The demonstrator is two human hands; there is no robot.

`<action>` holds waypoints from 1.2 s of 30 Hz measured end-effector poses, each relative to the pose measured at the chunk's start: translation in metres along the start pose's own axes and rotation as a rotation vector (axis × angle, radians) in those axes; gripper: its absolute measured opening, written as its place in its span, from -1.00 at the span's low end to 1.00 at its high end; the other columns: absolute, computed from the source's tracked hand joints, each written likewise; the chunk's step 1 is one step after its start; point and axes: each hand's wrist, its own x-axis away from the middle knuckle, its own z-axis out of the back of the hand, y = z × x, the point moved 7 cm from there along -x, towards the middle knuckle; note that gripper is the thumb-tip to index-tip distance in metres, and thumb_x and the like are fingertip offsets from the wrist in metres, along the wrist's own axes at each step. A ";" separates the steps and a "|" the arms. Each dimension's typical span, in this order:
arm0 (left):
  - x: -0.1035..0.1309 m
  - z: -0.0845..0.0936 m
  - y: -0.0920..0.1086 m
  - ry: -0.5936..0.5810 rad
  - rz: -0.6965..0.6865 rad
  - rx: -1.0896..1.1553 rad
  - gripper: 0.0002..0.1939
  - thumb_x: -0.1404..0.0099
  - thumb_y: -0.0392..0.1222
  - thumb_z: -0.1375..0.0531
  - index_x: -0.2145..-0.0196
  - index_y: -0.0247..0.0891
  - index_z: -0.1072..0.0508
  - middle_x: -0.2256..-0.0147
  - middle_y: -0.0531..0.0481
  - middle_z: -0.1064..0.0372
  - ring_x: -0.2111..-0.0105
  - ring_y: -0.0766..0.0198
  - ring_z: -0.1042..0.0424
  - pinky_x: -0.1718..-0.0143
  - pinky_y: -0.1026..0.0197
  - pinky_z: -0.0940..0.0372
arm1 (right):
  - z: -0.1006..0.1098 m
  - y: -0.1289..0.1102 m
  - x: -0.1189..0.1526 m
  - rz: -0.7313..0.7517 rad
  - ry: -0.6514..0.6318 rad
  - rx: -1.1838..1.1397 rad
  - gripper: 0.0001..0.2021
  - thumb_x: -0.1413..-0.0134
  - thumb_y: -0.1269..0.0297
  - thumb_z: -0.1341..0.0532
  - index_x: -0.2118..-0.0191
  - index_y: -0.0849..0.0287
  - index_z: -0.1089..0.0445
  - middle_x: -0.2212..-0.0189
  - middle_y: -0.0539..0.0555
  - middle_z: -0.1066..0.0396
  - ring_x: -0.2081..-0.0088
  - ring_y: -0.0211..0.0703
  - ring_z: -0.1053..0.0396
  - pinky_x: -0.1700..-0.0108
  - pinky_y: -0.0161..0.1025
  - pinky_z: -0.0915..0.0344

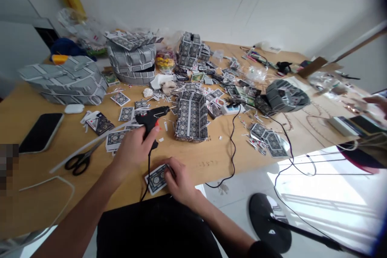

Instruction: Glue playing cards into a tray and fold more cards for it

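My left hand (136, 143) is closed round the handle of a black hot glue gun (151, 120), an orange-red trigger by its fingers. The nozzle points right, toward an open box made of playing cards (191, 117). At the table's front edge, my right hand (180, 179) is closed on a patterned playing card (157, 179). A small dark thing shows between its fingers; I cannot make out what it is. Left of my left hand lie black-handled scissors (79, 162) and several loose cards (115, 140).
Card-built shapes, including a grey boat-like one (66, 80) and a grey bowl-like one (287, 94), stand farther back. A phone (41, 132) lies left. A power strip (231, 109) feeds black cords (232, 145) over the front edge. Another person's hand (377, 102) shows at right.
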 end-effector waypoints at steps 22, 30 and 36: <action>0.107 -0.259 0.076 -0.598 0.469 0.827 -0.62 -0.35 0.14 -0.33 0.34 -0.18 -0.32 0.57 0.10 -0.35 0.65 0.35 -0.27 0.63 0.28 -0.03 | 0.194 0.027 0.082 -0.402 -0.092 0.258 -0.62 -0.50 0.02 -0.03 0.12 0.16 -0.49 0.38 0.06 -0.54 0.36 -0.12 -0.40 0.25 -0.22 -0.28; 0.095 -0.268 0.091 -0.758 0.529 1.053 -0.78 -0.46 -0.05 -0.18 0.19 -0.28 -0.46 0.32 -0.13 -0.51 0.40 0.23 -0.55 0.44 0.26 -0.39 | 0.205 0.045 0.064 -0.447 -0.127 0.355 -0.63 -0.27 -0.02 -0.27 0.08 0.22 -0.53 0.57 -0.06 -0.38 0.52 -0.23 -0.20 0.46 -0.29 -0.06; 0.098 -0.243 0.096 -0.843 0.459 1.050 -0.79 -0.38 -0.17 -0.23 0.11 -0.34 -0.55 0.11 -0.26 -0.55 0.21 0.10 -0.59 0.18 0.09 -0.50 | 0.215 0.048 0.049 -0.436 -0.062 0.535 -0.70 -0.23 0.09 -0.23 0.16 0.22 -0.56 0.46 0.05 -0.49 0.45 -0.17 -0.33 0.40 -0.26 -0.11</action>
